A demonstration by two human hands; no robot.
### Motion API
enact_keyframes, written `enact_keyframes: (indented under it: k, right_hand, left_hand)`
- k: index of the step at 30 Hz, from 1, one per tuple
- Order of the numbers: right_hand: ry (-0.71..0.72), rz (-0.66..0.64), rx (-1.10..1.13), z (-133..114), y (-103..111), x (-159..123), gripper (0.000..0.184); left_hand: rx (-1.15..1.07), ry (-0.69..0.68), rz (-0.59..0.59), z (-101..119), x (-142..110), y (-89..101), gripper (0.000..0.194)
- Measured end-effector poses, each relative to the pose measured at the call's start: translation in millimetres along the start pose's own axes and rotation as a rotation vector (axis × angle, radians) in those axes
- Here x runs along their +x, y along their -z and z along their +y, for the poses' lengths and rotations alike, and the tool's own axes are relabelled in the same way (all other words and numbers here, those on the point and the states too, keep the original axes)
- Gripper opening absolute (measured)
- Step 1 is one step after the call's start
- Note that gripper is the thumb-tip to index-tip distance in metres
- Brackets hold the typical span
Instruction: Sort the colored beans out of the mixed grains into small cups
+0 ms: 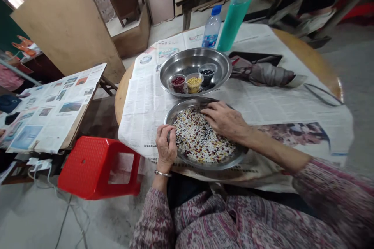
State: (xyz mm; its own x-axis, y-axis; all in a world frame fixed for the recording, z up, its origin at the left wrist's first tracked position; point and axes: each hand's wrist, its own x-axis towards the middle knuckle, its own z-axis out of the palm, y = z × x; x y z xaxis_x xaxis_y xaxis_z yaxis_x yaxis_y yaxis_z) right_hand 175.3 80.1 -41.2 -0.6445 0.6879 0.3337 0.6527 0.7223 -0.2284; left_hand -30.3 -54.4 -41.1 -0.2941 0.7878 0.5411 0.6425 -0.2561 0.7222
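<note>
- Left hand (166, 144): fingers curled closed over the left rim of the near steel basin (214, 166), apparently to steady it; no other thing shows in them.
- Right hand (229, 122): reaches over the right side, fingers half bent and slightly parted, tips down at the far part of the mix; whether they pinch anything I cannot tell.
- White grains mixed with red, yellow and black beans (201, 136): spread inside the near steel basin, whose raised wall probably keeps them together. One basin here, two hands; the grains are too many to count.
- Red plastic stool (83, 167): one, on the floor to the left of the table.
- Far steel basin (163, 79): one, just beyond the near one, holding three clear cups, seemingly to keep them upright and within reach: one of red beans (178, 81), one of yellow beans (194, 82), one of black beans (207, 72).
- Newspaper (140, 105): laid under both basins, likely to protect the tabletop.
- Folded grey fabric bundle (269, 75): one, right of the far basin.
- Blue-capped bottle (212, 29) and teal tumbler (238, 15): one each, upright behind the basins.
</note>
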Motion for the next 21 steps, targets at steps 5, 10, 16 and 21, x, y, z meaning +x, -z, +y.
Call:
enact_keyframes:
  k: [5, 10, 16, 21]
  right_hand:
    - [0.085, -0.05, 0.016, -33, -1, 10, 0.026]
    - [0.384, -0.158, 0.179, -62, 3, -23, 0.018]
    - [0.302, -0.1, 0.141, -30, 7, -43, 0.021]
    - [0.064, 0.002, -0.016, -3, 8, -23, 0.027]
  left_hand:
    - [-0.016, -0.004, 0.004, 0, 0, 0.0, 0.018]
    - [-0.005, 0.003, 0.005, 0, -2, -0.6, 0.018]
    - [-0.004, -0.017, 0.02, -2, -2, -1.7, 0.017]
    - [-0.008, -0.008, 0.024, -3, -2, -2.6, 0.016]
